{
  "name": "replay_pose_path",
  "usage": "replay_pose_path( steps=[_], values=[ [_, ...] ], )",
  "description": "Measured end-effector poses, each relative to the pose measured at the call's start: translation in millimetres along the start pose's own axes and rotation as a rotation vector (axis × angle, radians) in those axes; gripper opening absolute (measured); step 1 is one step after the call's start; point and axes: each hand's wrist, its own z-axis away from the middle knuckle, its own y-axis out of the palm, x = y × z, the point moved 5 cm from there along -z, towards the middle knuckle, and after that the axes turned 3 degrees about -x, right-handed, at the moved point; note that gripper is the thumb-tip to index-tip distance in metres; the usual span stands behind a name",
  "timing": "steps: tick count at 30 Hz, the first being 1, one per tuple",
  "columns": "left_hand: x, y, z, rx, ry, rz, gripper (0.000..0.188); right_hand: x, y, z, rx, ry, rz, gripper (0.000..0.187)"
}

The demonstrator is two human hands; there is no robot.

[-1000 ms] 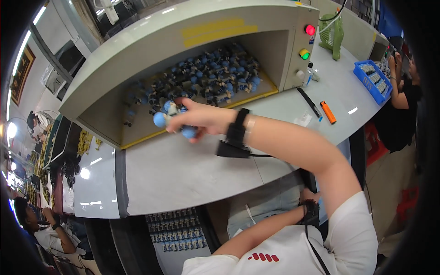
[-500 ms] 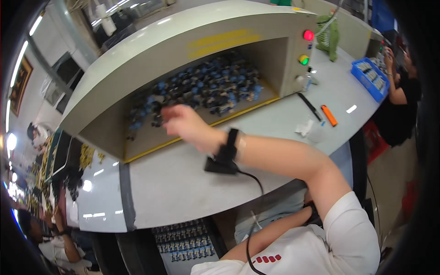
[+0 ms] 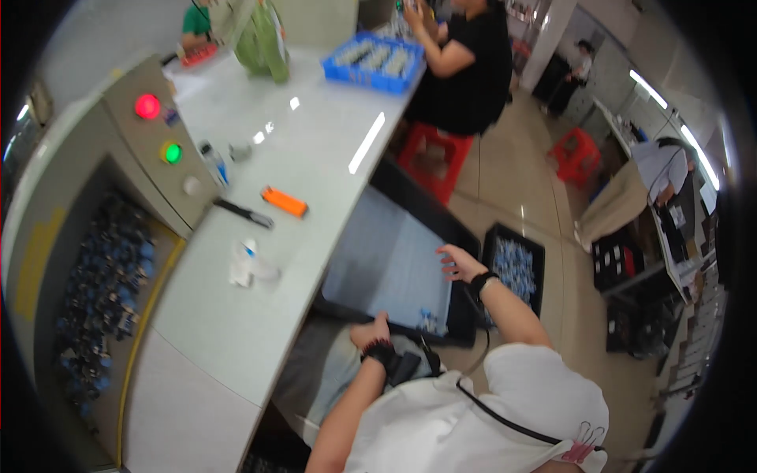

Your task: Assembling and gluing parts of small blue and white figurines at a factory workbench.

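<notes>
Below the table's edge, to its right, sits a black crate (image 3: 464,319) lined with a pale blue sheet (image 3: 382,256). A few small blue and white parts (image 3: 428,321) lie in its near right corner; their kind is too small to make out. My left hand (image 3: 369,333) is closed at the crate's near rim, thumb raised on the inner side. Over the crate's right side, my right hand (image 3: 460,264) reaches with fingers apart and nothing visible in them. Both wrists wear black bands.
A second black crate (image 3: 514,268) with blue parts stands right on the floor. On the table (image 3: 315,118) lie an orange-handled tool (image 3: 285,202), a black tool (image 3: 243,213) and crumpled tissue (image 3: 243,264). At left, a machine (image 3: 142,150) holds piled parts. A co-worker (image 3: 473,63) sits beyond, by a blue basket (image 3: 371,83).
My view has swung right, from the machine's opening to the crates beside the table. My right hand has left the pile of parts and is now over the lined crate.
</notes>
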Motion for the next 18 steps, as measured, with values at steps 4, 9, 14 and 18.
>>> replay_pose_path(
  steps=[4, 9, 14, 18],
  values=[
    [-18, -5, 5, 0.027, -0.021, 0.07, 0.032, -81, -5, -10, -0.052, 0.274, 0.027, 0.076],
    [6, 10, -10, -0.016, -0.066, 0.24, 0.029, -125, 20, -23, -0.044, 0.381, 0.119, 0.081],
    [21, 13, -8, -0.004, -0.103, 0.254, 0.028, -188, 1, -59, -0.184, 0.144, 0.779, 0.093],
    [22, 10, -6, -0.027, -0.114, 0.286, 0.027, -202, 17, -51, 0.035, 0.218, 0.718, 0.101]
  ],
)
